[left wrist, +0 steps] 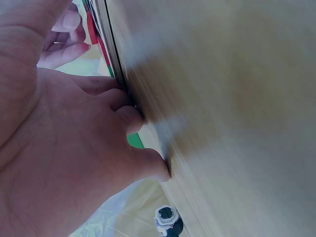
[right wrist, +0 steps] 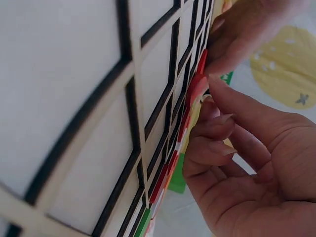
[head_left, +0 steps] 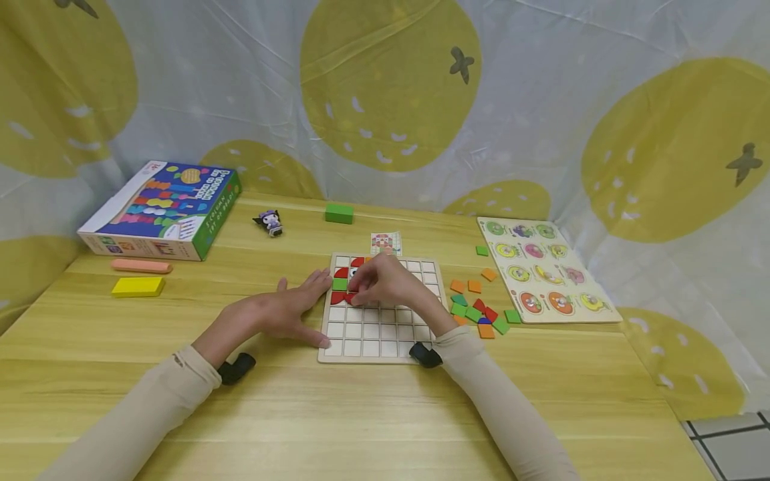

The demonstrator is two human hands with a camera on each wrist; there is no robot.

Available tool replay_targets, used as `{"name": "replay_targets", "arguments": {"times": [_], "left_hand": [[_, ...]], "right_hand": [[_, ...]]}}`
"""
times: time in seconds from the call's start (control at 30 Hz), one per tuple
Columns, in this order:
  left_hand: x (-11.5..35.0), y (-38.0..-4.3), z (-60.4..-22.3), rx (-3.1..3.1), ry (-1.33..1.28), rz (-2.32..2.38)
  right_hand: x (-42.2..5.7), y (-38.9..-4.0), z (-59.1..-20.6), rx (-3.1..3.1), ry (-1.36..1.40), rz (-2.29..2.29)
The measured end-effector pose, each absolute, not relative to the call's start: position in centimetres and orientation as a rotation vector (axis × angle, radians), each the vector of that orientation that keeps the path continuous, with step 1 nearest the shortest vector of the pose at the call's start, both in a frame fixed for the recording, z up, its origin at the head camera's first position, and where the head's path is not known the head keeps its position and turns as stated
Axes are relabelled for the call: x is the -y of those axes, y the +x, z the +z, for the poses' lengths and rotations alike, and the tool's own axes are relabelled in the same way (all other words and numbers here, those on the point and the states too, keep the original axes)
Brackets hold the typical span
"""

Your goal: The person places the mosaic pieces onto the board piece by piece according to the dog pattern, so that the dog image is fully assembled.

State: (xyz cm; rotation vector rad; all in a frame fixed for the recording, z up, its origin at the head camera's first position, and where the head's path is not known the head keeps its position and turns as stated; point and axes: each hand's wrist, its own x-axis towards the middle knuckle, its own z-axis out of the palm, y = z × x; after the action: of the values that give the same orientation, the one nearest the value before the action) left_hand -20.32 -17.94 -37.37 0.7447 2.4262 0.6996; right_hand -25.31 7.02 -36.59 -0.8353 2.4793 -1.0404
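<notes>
A wooden grid board [head_left: 369,349] lies mid-table, with red pieces [head_left: 341,272] and a green square tile [head_left: 339,284] in its upper-left cells. Along the board's left edge my left hand [head_left: 277,314] rests with fingers stretched and thumb near the lower corner. My right hand [head_left: 388,280] is over the upper-left part of the board, partly hiding the pieces there. In the right wrist view, its thumb and forefinger pinch a small red tile [right wrist: 199,87] low against the grid.
A pattern card [head_left: 385,242] lies behind the board. Several loose coloured tiles [head_left: 473,314] are scattered to the right, beside a fruit puzzle board [head_left: 544,267]. A game box [head_left: 162,207], yellow block [head_left: 138,287], small figurine [head_left: 271,223] and green block [head_left: 339,214] stand farther out.
</notes>
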Motion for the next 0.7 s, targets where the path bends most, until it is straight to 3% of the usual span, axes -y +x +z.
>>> {"name": "replay_targets", "arguments": {"times": [0.13, 0.7], "left_hand": [[18.4, -20.9, -38.4, -2.420, 0.766, 0.725], [17.3, -19.8, -36.3, -2.441, 0.694, 0.645]], "right_hand": [[-6.9, -25.2, -36.6, -2.481, -0.848, -0.997], [-7.0, -25.0, -36.7, -2.572, -0.757, -0.958]]}}
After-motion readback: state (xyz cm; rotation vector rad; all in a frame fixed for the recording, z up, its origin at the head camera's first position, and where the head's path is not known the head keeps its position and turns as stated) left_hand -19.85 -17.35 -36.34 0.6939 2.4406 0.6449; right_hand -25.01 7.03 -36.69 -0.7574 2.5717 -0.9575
